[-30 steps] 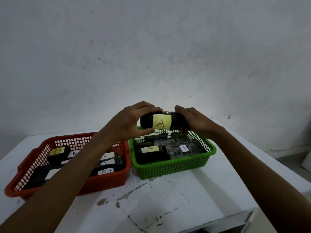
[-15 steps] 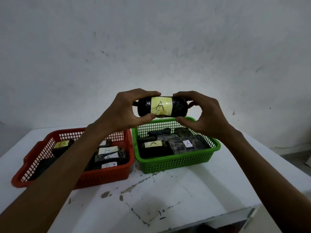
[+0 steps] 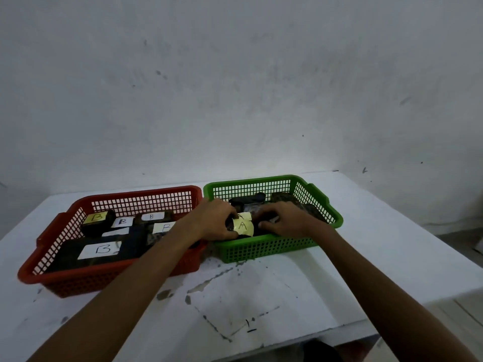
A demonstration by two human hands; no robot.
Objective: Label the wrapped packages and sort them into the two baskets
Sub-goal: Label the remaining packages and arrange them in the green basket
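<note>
A black wrapped package with a yellow "A" label (image 3: 243, 227) lies low inside the green basket (image 3: 271, 248), at its front left. My left hand (image 3: 214, 220) grips its left end and my right hand (image 3: 286, 220) grips its right end. Both hands are down inside the basket. Other dark packages lie behind, one with a yellow label (image 3: 245, 216) partly hidden by my fingers. The red basket (image 3: 109, 278) on the left holds several dark packages with "B" labels (image 3: 100, 250).
Both baskets stand side by side, touching, on a white scuffed table (image 3: 235, 296) against a white wall. The table's front edge runs at the lower right, with floor beyond it.
Both hands have lowered the "A" package from in front of the wall, above the baskets, down into the green basket.
</note>
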